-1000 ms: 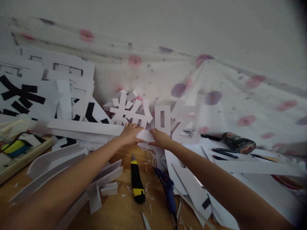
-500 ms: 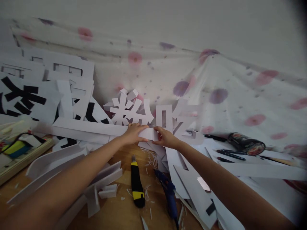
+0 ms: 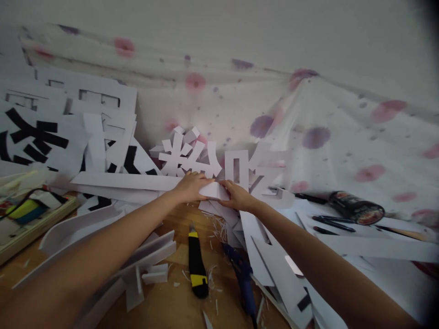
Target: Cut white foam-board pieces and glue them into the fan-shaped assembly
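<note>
A long white card strip runs leftward from between my hands, with a bend line near its right end. My left hand is closed on it, fingers over the top and thumb in front. My right hand pinches the right end, close to the left fingertips. Just behind stand white cut-out characters with a box-shaped piece beside them. On the wooden table before me lie a yellow and black utility knife, blade pointing away, and a blue glue gun.
Curved white strips lie at left near a cream tray of odds and ends. White sheets with black shapes lean at back left. Pens and a dark can rest at right. A flowered curtain hangs behind.
My right fingers have closed in flatter against the strip's end, and the bend there shows more plainly. The view has shifted slightly; the tools lie where they were.
</note>
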Demonstrator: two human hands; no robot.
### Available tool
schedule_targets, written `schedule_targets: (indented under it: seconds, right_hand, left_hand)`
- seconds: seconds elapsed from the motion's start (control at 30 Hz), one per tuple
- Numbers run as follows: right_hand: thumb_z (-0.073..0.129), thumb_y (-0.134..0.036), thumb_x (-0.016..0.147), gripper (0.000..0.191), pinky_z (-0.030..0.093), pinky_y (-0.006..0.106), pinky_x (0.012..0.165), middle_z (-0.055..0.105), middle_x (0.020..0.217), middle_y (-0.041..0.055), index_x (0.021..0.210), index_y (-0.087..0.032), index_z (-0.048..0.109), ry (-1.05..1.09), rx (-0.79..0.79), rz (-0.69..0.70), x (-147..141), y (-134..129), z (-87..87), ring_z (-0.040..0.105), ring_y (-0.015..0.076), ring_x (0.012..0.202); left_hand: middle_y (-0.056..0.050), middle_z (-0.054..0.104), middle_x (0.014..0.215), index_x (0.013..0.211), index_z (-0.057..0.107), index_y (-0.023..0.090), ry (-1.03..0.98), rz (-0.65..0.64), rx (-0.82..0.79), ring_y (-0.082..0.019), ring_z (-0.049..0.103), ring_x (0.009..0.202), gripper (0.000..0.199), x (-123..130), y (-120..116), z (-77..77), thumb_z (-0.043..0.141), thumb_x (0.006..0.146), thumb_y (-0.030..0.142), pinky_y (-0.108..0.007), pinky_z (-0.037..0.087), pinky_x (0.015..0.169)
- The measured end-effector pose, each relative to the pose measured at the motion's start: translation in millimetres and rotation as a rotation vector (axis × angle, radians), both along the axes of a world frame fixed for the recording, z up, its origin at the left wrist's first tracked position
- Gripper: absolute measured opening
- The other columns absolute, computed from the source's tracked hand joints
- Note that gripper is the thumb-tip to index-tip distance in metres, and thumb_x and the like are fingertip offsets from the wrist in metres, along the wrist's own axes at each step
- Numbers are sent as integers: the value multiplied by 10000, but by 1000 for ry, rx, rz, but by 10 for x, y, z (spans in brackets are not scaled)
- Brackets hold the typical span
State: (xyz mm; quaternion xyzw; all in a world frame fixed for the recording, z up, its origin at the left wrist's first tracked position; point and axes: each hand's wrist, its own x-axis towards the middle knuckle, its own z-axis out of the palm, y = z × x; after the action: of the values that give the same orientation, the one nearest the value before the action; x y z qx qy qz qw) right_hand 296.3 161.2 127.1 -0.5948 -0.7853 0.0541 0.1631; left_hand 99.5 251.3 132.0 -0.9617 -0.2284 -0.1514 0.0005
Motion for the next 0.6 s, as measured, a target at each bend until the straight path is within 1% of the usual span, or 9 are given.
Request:
schedule_targets:
  seconds: [0.07, 0.13, 0.27, 0.37, 0.43, 0.5, 0.6]
  right_hand:
    - [701, -339, 716, 664, 435, 391, 847, 521, 1193, 151, 1287, -158, 414, -31, -8, -3, -40, 30, -11, 543, 273, 1036]
    - [687, -319, 724, 659, 431, 402, 852, 514, 1198, 161, 1296, -150, 405, -56, -25, -3, -65, 64, -19, 538, 286, 1050]
    - [662, -223, 717, 640, 429, 365, 853, 524, 1193, 137, 1299, -157, 403, -76, -56, 13, -55, 109, -38, 547, 261, 1037]
    - [660, -200, 703, 605, 435, 346, 839, 561, 1144, 112, 1266, -159, 441, -79, -81, 26, -35, 108, -54, 562, 245, 1002]
    - [659, -210, 712, 594, 430, 348, 851, 565, 1152, 113, 1263, -157, 443, -79, -86, 26, -34, 103, -60, 558, 246, 1018]
    - [669, -243, 723, 612, 416, 360, 878, 540, 1201, 129, 1278, -154, 426, -79, -79, 14, -46, 105, -62, 536, 257, 1066]
    - [688, -293, 724, 622, 415, 376, 874, 518, 1229, 145, 1275, -162, 429, -80, -82, -13, -69, 128, -76, 527, 275, 1086]
  left_hand:
    - [-94, 606, 1105, 1273, 520, 229, 33, -16, 27, -290, 525, 1016, 608, 0, 5, 41, 670, 705, 388, -405, 329, 884]
    - [-87, 622, 1076, 1243, 548, 234, 69, -34, 45, -290, 529, 1008, 593, 0, 18, 86, 677, 678, 355, -396, 330, 872]
    - [-82, 628, 1068, 1221, 567, 234, 125, -61, 57, -272, 546, 975, 573, -5, 68, 142, 664, 667, 341, -369, 340, 837]
    - [-59, 625, 1062, 1202, 577, 267, 155, -91, 63, -248, 552, 945, 531, -10, 98, 156, 649, 680, 336, -353, 336, 827]
    - [-55, 625, 1050, 1182, 588, 275, 167, -100, 73, -246, 549, 941, 505, -12, 101, 163, 644, 684, 334, -350, 332, 824]
    - [-68, 622, 1044, 1189, 584, 260, 168, -91, 84, -255, 543, 946, 511, -15, 87, 174, 640, 686, 332, -354, 330, 820]
    - [-75, 621, 1026, 1193, 580, 254, 172, -77, 91, -254, 541, 932, 517, -40, 40, 212, 634, 685, 328, -357, 330, 816]
